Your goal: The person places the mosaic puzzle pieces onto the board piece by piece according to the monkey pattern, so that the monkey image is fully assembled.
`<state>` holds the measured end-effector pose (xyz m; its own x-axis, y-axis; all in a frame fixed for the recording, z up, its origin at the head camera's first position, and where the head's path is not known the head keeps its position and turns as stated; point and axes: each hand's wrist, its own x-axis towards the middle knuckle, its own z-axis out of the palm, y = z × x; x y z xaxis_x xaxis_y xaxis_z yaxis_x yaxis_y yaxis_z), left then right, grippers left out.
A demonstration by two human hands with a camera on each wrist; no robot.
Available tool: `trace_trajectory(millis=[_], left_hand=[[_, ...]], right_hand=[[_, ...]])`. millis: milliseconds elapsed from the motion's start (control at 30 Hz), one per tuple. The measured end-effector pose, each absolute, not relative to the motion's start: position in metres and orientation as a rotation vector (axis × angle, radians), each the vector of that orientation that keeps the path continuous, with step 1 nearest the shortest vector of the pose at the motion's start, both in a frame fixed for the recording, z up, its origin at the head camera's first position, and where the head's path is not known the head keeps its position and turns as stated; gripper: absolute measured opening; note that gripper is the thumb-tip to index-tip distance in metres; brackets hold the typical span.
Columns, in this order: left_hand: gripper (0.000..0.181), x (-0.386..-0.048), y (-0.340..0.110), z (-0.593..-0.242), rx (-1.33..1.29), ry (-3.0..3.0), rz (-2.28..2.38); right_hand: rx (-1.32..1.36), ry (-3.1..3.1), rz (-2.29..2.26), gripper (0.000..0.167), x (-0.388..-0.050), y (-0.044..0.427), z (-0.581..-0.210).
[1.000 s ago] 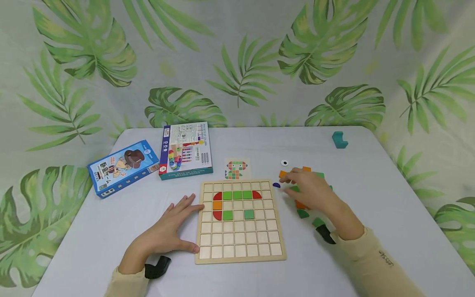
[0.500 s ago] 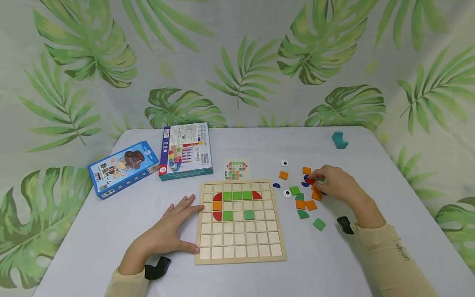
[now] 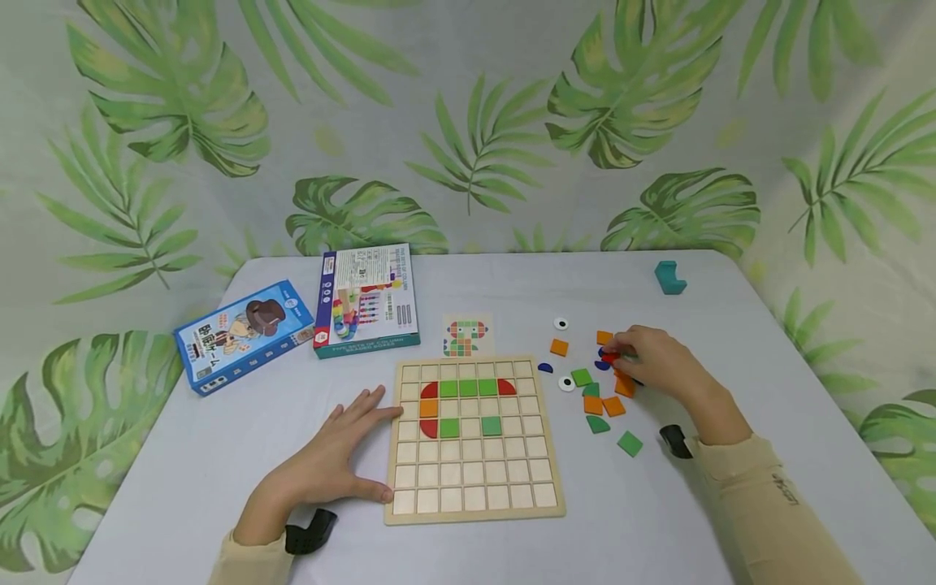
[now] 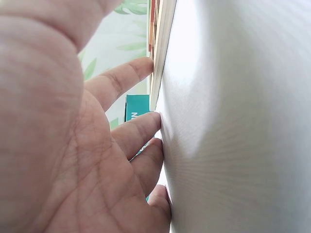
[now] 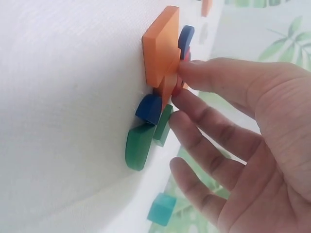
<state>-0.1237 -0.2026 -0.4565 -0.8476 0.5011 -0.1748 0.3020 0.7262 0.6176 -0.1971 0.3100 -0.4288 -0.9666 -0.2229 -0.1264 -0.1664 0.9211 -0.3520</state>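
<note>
Centrally, wooden grid board [image 3: 471,473]: one, seven columns by seven rows, flat on the white tablecloth [image 3: 285,431].
Tiles set in the board: nine, namely three red quarter-circle tiles [image 3: 505,387], five green square tiles [image 3: 468,387] (one darker), and one orange square tile [image 3: 428,409].
Left hand [image 3: 322,459]: at the board's left, fingers spread and extended, forefinger and thumb tips touching its left edge.
Right hand [image 3: 654,357]: well right of the board, thumb and forefinger pinching one red piece [image 3: 610,357] above the scattered pieces.
Loose pieces right of the board: two white eye discs [image 3: 566,383]; at least five loose orange squares [image 3: 559,348]; at least three dark-blue rounded pieces [image 3: 545,368], one just beside the board's upper right corner; at least four loose green pieces [image 3: 630,443]. The right hand partly hides the cluster.
Pattern card [image 3: 469,336]: one, just beyond the board's far edge.
Boxes beyond the board's upper left corner: two, a bead-column game box [image 3: 367,296] and, farther left, a blue game box [image 3: 244,333].
Teal notched block [image 3: 669,278]: one, far beyond and right of the board.
</note>
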Motion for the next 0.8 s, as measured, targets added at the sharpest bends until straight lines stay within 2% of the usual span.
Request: trace_trajectory(millis=[300,633,800], left_hand=[[0.109,-0.1224,-0.2013,-0.4559,0.614,2.591,0.857],[0.109,-0.1224,-0.2016,-0.4551,0.610,2.594,0.856],[0.109,-0.1228,-0.2019,-0.4543,0.615,2.597,0.853]], right_hand=[[-0.288,2.936,-0.432,0.021,-0.2031,0.3053,-0.4305],[-0.181,2.988,-0.356,0.036,-0.2062,0.3053,-0.4290],[-0.224,2.961,-0.388,0.034,-0.2033,0.3094,-0.4264]])
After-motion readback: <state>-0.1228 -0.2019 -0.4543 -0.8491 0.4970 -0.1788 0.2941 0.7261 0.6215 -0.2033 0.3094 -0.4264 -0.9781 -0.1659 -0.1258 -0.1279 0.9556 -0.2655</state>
